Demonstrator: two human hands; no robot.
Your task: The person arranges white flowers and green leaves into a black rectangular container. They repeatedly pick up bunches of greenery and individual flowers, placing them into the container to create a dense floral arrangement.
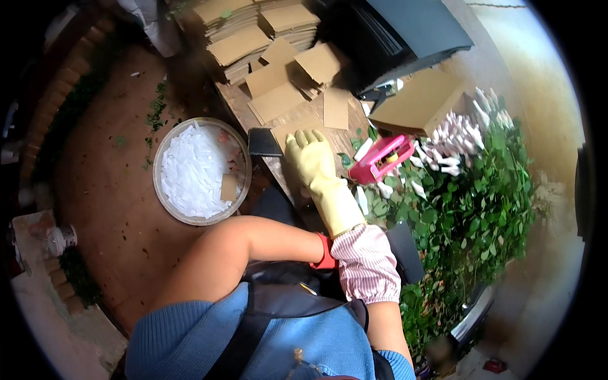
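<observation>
My right hand, in a pale yellow rubber glove with a striped sleeve cover, lies palm down on a flat piece of brown cardboard at the table's edge. Its fingers are stretched out side by side, with nothing seen in them. My left arm, wearing a red wristband, crosses to the right and passes behind the striped sleeve. That sleeve hides my left hand, so its fingers do not show. Right of the glove rests a pink tool with a yellow part inside. A dark flat rectangular thing sits left of the glove.
Cardboard stacks and loose sheets cover the table's far part. A dark bin-like box stands behind an open cardboard box. Leafy stems with white-wrapped buds fill the right. A round tub of white strips stands left.
</observation>
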